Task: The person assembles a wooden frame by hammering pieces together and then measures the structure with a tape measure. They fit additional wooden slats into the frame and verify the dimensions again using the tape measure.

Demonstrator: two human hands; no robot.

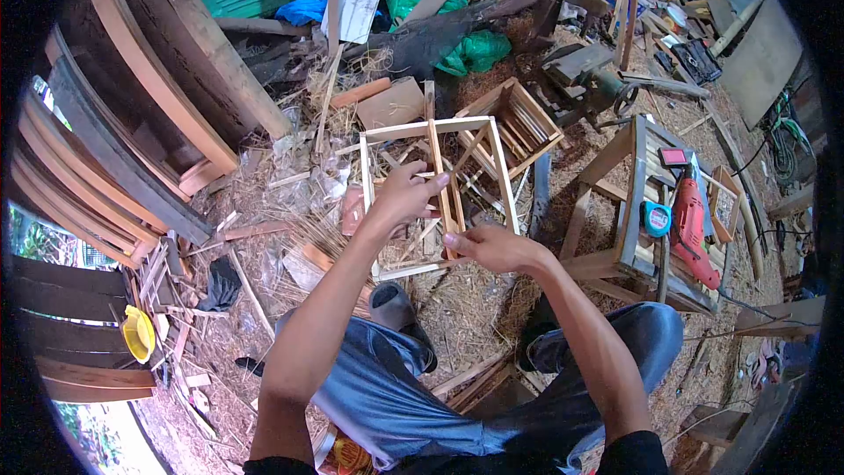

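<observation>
A light wooden frame [504, 171], roughly square, is in front of me above the littered ground. Narrow wooden strips [434, 142] run down its middle from the far rail towards the near one. My left hand [406, 198] grips these strips about halfway along, with its thumb across them. Lower down, my right hand [503, 249] pinches their near end between thumb and fingers, close to the frame's near rail. The undersides of the strips and some of my fingertips are hidden.
A slatted wooden crate [536, 136] lies behind the frame. At right, a wooden stool [626, 202] bears a red power drill [691, 229] and a turquoise tape measure [657, 219]. Curved planks [145, 62] lean at left near a yellow hard hat [138, 334]. Shavings and offcuts cover the ground.
</observation>
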